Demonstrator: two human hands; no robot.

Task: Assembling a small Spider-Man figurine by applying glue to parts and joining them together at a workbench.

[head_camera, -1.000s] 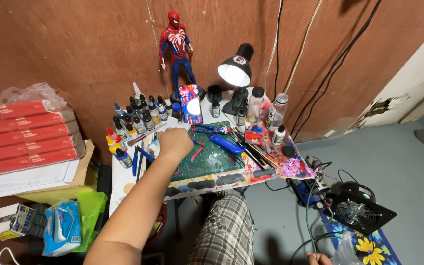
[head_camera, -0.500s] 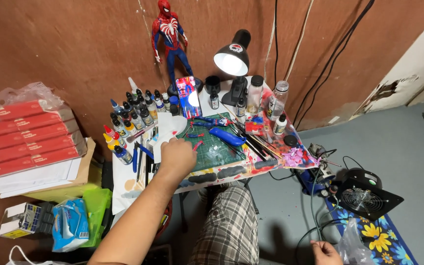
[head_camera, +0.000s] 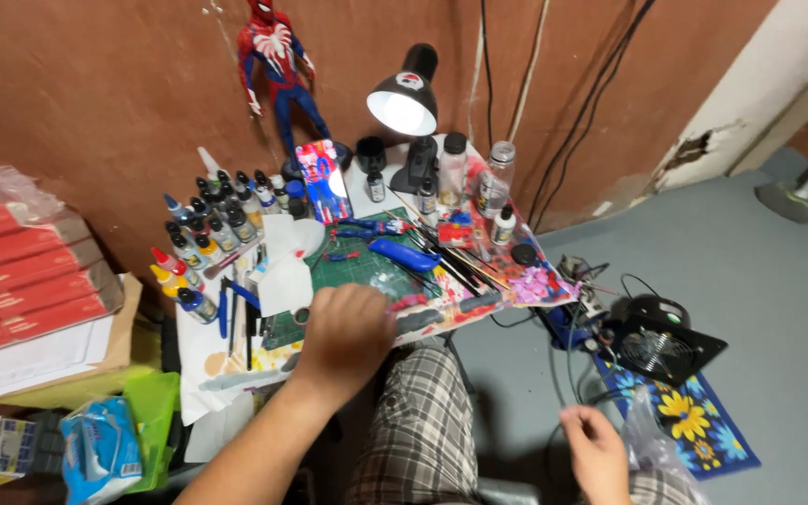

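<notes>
Head view: left hand (head_camera: 353, 332) rests curled, knuckles up, on the near edge of the green cutting mat (head_camera: 367, 271) on the tabletop (head_camera: 208, 351); whether its fingers grip anything cannot be told. Right hand (head_camera: 600, 454) hangs low beside a clear plastic bag (head_camera: 652, 440), fingers loosely bent.

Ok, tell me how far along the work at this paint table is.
Set up: the lamp is lit and the paint bottles stand ranked at the left. In hand: the left hand rests curled at the green mat's near edge; the right hand is down by a clear plastic bag. Left: the blue tool lies unheld on the mat, and neither hand shows a brush.
</notes>
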